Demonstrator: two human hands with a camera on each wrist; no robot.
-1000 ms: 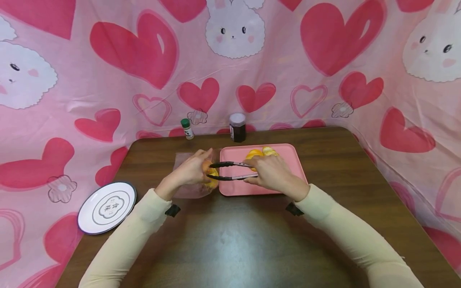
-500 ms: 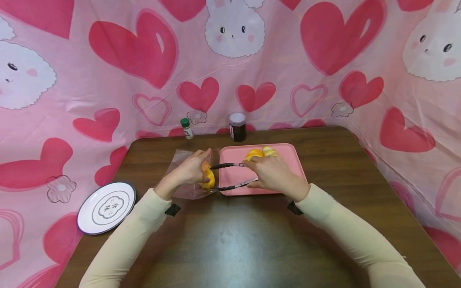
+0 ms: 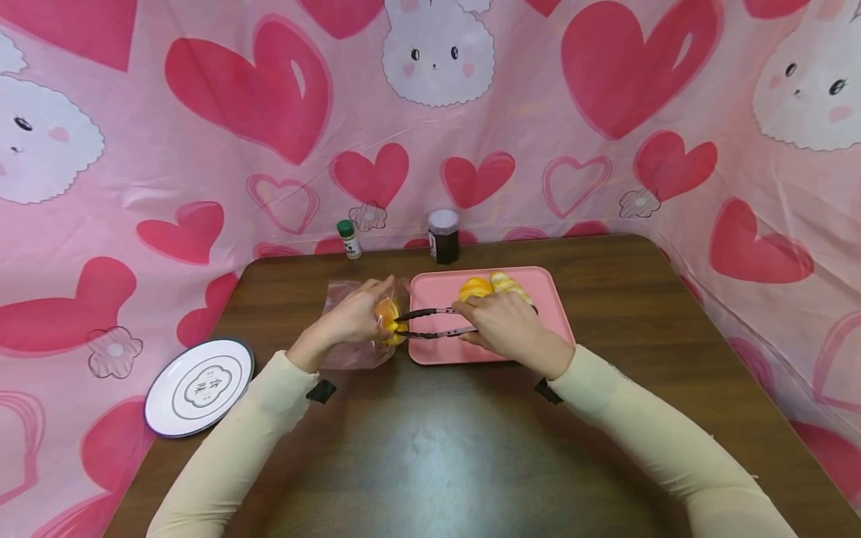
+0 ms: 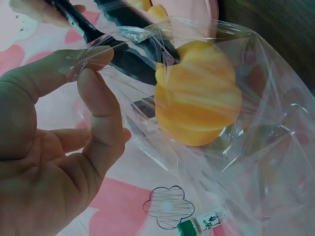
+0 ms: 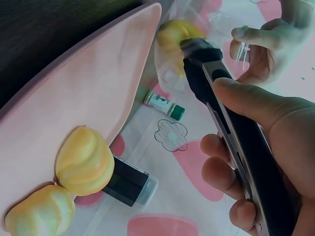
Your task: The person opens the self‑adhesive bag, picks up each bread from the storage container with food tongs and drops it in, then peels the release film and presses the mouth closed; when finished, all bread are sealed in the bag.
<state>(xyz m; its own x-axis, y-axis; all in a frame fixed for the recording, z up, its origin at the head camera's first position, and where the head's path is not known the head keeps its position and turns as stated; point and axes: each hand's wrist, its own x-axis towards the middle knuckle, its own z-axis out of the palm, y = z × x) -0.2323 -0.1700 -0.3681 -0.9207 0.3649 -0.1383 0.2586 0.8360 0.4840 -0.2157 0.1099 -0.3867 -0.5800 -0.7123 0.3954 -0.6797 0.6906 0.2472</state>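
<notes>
My left hand (image 3: 351, 314) pinches the rim of a clear plastic bag (image 4: 268, 152) between thumb and finger. Inside the bag is a yellow-orange bread roll (image 4: 197, 98). My right hand (image 3: 501, 323) grips black-and-silver tongs (image 5: 231, 123), whose black tips reach into the bag's mouth. Those tips are at the roll, slightly apart; whether they squeeze it I cannot tell. Beneath the right hand is a pink tray (image 3: 553, 314). It bears an orange-yellow roll (image 5: 86, 162) and a paler striped roll (image 5: 42, 211), side by side towards its back.
Behind the tray, a dark jar with a pale lid (image 3: 444, 239) stands near the table's back edge. A small green-capped shaker bottle (image 3: 350, 240) is left of it. At the left edge of the wooden table (image 3: 430, 441) lies a white plate (image 3: 168, 400) with a dark rim.
The tongs' arms spread wide half a second ago and are now closer together at the roll in the bag. The left hand keeps its hold on the bag almost in place.
</notes>
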